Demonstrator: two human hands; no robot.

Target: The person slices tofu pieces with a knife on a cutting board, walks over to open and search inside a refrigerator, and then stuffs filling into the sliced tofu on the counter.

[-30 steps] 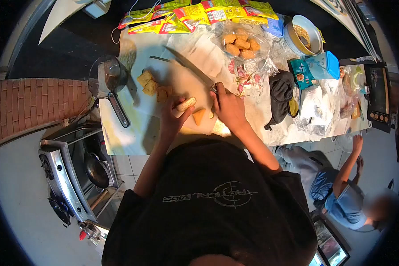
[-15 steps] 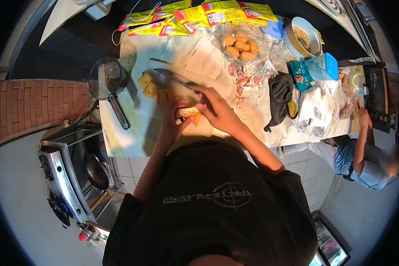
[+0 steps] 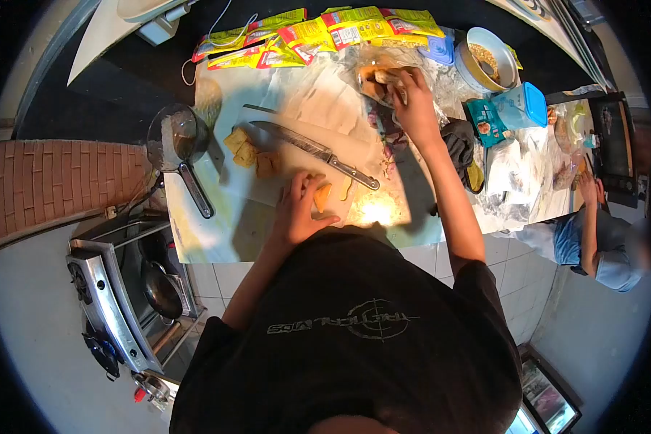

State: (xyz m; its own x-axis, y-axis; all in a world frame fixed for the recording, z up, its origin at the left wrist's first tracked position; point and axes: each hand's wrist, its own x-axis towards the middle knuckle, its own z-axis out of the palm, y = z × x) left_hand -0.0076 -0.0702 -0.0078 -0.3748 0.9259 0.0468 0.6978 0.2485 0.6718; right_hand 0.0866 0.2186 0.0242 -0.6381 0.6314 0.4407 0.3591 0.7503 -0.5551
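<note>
My left hand (image 3: 296, 210) rests on the cutting board (image 3: 343, 137), fingers apart beside an orange-brown wedge (image 3: 322, 197). Over the clear plastic bag of brown tofu-like pieces (image 3: 372, 78), my right hand (image 3: 414, 105) reaches in with bent fingers; whatever its fingertips hold is hidden. A knife (image 3: 311, 150) lies untouched across the board, its handle toward the lower right. Several cut brown pieces (image 3: 246, 153) sit left of the blade. A thin yellowish strip (image 3: 346, 188) lies near the handle.
A small pan (image 3: 175, 137) stands at the left. Yellow packets (image 3: 307, 36) line the back edge. At the right are a bowl (image 3: 487, 60), a blue-lidded container (image 3: 522, 105), a black cloth (image 3: 457, 141) and another person's hands (image 3: 591, 189).
The knife has been let go onto the board. My right hand has moved up to the bag, and my left hand has opened on the board. The other person has moved right.
</note>
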